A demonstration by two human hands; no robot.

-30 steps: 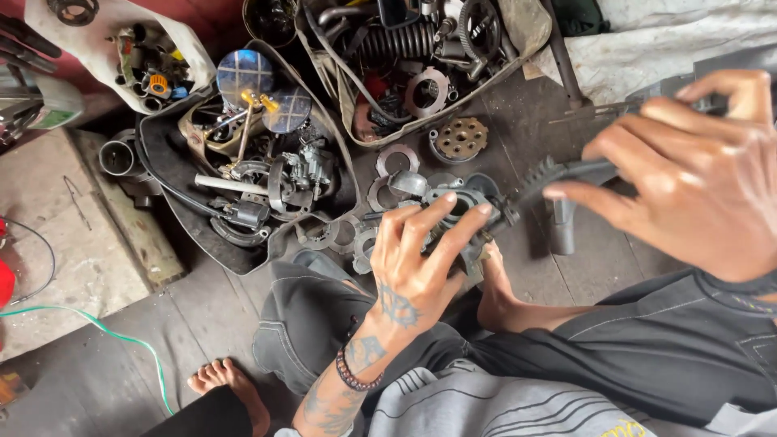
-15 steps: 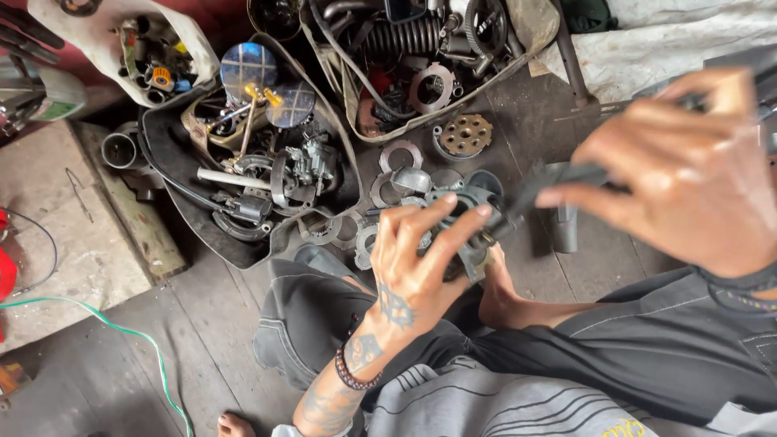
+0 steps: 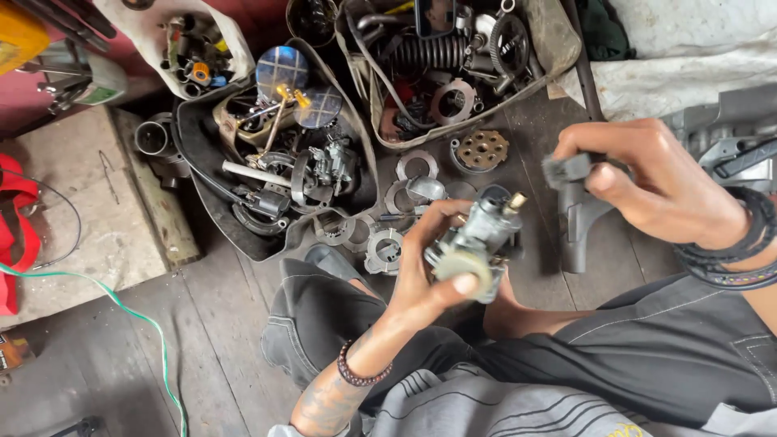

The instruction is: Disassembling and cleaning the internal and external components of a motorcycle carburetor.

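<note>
A black tray of metal parts [image 3: 206, 174] sits at left. The left hand [image 3: 429, 271] grips a small carburettor [image 3: 477, 243] above the knees. The right hand [image 3: 655, 186] pinches a dark piece [image 3: 566, 170], possibly a cap, apart from it, not yet fitted.

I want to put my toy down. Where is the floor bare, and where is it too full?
Bare wooden floorboards lie lower left, between the thin green cable and the grey trouser knee. The pale concrete slab on the left is also free. It is crowded ahead: the black tray of metal parts, flat metal rings, and the left hand gripping a small grey carburettor.
</note>
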